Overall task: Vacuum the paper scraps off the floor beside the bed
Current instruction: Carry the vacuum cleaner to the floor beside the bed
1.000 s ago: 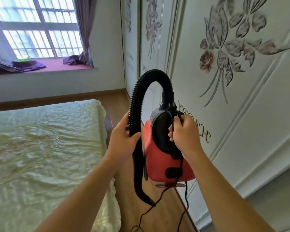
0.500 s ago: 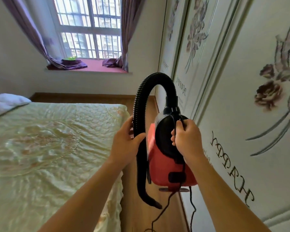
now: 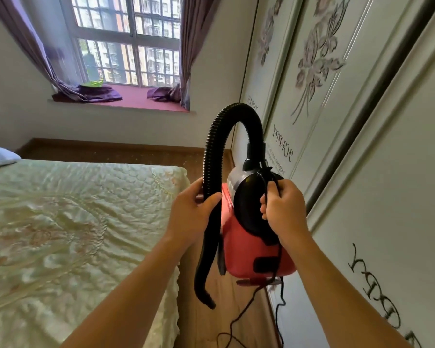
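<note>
The left grip (image 3: 194,213) curls round the hose (image 3: 210,156), the right grip (image 3: 284,213) clasps the vacuum (image 3: 249,249); the cord (image 3: 242,311) trailing at 6 o'clock could snag underfoot, yanking it free.

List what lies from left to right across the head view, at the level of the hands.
Bed → left hand, gripping the black hose → red vacuum body → right hand, holding it → flowered wardrobe doors.

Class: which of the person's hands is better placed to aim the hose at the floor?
Left. The left hand grips the hose above its hanging end; the right hand holds the vacuum by its handle.
</note>
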`<state>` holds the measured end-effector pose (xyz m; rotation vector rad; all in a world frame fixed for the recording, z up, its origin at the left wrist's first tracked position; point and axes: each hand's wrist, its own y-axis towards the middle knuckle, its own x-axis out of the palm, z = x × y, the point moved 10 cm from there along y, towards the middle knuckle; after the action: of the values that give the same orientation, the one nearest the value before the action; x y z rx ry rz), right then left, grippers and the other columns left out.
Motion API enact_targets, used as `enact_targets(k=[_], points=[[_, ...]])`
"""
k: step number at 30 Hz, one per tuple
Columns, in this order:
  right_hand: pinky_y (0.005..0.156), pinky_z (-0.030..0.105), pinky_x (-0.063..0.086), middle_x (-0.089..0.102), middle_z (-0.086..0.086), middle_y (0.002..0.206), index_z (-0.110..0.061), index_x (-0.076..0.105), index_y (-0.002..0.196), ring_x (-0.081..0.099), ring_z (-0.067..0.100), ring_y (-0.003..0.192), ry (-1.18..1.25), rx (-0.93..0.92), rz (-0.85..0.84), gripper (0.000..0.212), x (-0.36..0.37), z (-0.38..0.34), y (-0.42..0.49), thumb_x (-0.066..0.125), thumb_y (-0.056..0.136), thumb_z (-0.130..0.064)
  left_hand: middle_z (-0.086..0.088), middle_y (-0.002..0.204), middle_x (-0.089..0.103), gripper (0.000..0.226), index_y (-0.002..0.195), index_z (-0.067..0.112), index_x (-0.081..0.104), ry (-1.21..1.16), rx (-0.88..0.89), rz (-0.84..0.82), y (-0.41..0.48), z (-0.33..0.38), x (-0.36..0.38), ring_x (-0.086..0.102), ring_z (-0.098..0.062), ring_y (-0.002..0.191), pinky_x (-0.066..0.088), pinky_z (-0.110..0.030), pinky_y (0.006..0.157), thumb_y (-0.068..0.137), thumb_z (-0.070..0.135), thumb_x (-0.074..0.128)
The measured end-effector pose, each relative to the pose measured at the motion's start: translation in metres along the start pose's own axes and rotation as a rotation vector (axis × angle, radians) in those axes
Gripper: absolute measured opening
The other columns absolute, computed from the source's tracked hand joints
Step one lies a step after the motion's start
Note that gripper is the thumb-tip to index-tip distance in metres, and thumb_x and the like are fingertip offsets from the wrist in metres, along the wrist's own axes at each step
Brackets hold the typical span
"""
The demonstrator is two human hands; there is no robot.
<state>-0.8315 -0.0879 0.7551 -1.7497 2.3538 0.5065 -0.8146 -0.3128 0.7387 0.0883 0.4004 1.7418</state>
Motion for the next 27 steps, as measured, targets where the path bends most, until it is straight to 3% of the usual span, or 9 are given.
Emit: enact_targets(k=[4, 6, 9, 13, 16, 21, 27], points=[[0.057, 0.031, 0.055, 0.065, 0.004, 0.07, -0.017, 0.058, 0.09, 0.061, 0.011, 0.052, 0.012, -0.008, 0.007, 0.022, 0.022, -0.002, 0.047, 0.045, 0.104, -0.027, -0.008, 0.083, 0.07, 0.028, 0.126, 0.03, 0.062, 0.012, -0.025, -0.014, 0.047, -0.022, 0.005, 0.068, -0.027, 0.066, 0.059, -0.038, 0.059, 0.101, 0.018, 0.058], [0.058, 0.031, 0.056, 0.065, 0.003, 0.07, -0.017, 0.058, 0.09, 0.061, 0.01, 0.053, 0.022, -0.006, 0.005, 0.022, 0.036, 0.003, 0.071, 0.045, 0.105, -0.027, -0.004, 0.079, 0.066, 0.034, 0.135, 0.03, 0.057, 0.038, -0.024, -0.035, 0.071, -0.037, 0.01, 0.064, -0.026, 0.063, 0.057, -0.041, 0.057, 0.103, 0.018, 0.054], [0.057, 0.031, 0.056, 0.065, 0.004, 0.071, -0.016, 0.058, 0.089, 0.061, 0.011, 0.053, 0.039, -0.006, -0.025, 0.023, 0.062, 0.012, 0.112, 0.045, 0.105, -0.028, 0.02, 0.088, 0.064, 0.047, 0.144, 0.033, 0.049, 0.093, -0.032, -0.066, 0.104, -0.059, 0.02, 0.064, -0.007, 0.077, 0.055, -0.027, 0.07, 0.102, 0.013, 0.053], [0.058, 0.038, 0.057, 0.063, 0.006, 0.068, -0.013, 0.057, 0.086, 0.06, 0.014, 0.052, 0.048, -0.012, -0.082, 0.025, 0.096, 0.023, 0.174, 0.045, 0.105, -0.026, 0.015, 0.11, 0.061, 0.079, 0.149, 0.043, 0.036, 0.147, -0.075, -0.116, 0.152, -0.086, 0.035, 0.064, -0.013, 0.107, 0.059, -0.042, 0.091, 0.089, -0.005, 0.056], [0.058, 0.038, 0.056, 0.062, 0.006, 0.069, -0.01, 0.057, 0.088, 0.058, 0.012, 0.051, 0.065, 0.003, -0.123, 0.026, 0.118, 0.029, 0.223, 0.045, 0.105, -0.025, 0.013, 0.096, 0.06, 0.097, 0.148, 0.045, 0.034, 0.159, -0.089, -0.12, 0.195, -0.1, 0.043, 0.064, -0.013, 0.091, 0.062, -0.048, 0.078, 0.077, -0.017, 0.056], [0.056, 0.034, 0.055, 0.064, 0.004, 0.07, -0.016, 0.057, 0.089, 0.059, 0.01, 0.051, 0.049, -0.016, -0.173, 0.021, 0.152, 0.028, 0.297, 0.046, 0.105, -0.025, 0.005, 0.087, 0.06, 0.091, 0.145, 0.039, 0.042, 0.1, -0.136, -0.009, 0.266, -0.122, 0.043, 0.066, -0.016, 0.082, 0.063, -0.044, 0.071, 0.076, -0.019, 0.06], [0.057, 0.038, 0.056, 0.063, 0.003, 0.069, -0.016, 0.056, 0.089, 0.059, 0.011, 0.051, 0.039, -0.013, -0.219, 0.02, 0.205, 0.032, 0.369, 0.046, 0.104, -0.024, 0.011, 0.09, 0.064, 0.057, 0.119, 0.027, 0.059, 0.09, -0.059, 0.1, 0.346, -0.138, 0.027, 0.068, -0.014, 0.089, 0.062, -0.032, 0.079, 0.079, -0.014, 0.066]])
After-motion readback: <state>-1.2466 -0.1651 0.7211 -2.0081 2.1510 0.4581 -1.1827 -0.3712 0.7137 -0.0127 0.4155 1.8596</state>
